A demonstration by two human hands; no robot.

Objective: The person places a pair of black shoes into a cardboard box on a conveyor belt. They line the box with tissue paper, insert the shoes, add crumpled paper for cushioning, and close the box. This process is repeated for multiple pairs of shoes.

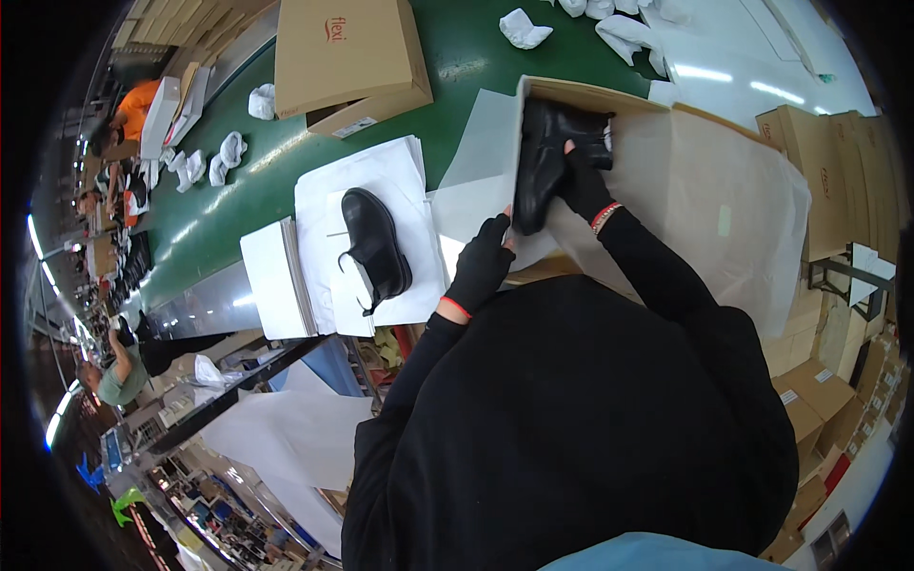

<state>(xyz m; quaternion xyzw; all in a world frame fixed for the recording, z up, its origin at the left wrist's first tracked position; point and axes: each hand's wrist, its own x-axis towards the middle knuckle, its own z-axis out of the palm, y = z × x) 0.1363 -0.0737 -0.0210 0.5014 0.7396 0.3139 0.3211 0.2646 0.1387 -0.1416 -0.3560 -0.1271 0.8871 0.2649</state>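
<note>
Boots: 2, black. One loose on paper, one inside the open box.
Co-workers: at least 2, far left; rest too small to count.
Left wads: 3, white, on the green table, clear of the boots.
Paper: 2 white stacks, side by side. Right one is under the loose boot, probably keeping leather off the table.
Lidded box: 1, brown, lid sitting skewed.
Left hand: black fingerless glove, fingers at the open box's left wall, likely bracing it. Pinching or just resting: can't tell.
Top wads: 1 alone, others bunched to its right, overlap too much to count.
Open box: 1, brown; boxed boot lies close along its left wall, toe toward the wearer.
Right hand: same glove, grasping the boxed boot, thumb on top, likely to control its lie. Other fingers hidden.
Tissue: spread right of the boot, probably folded out to leave the interior accessible. Sheets: can't count.
Stacked boxes: several, brown, right edge.
</note>
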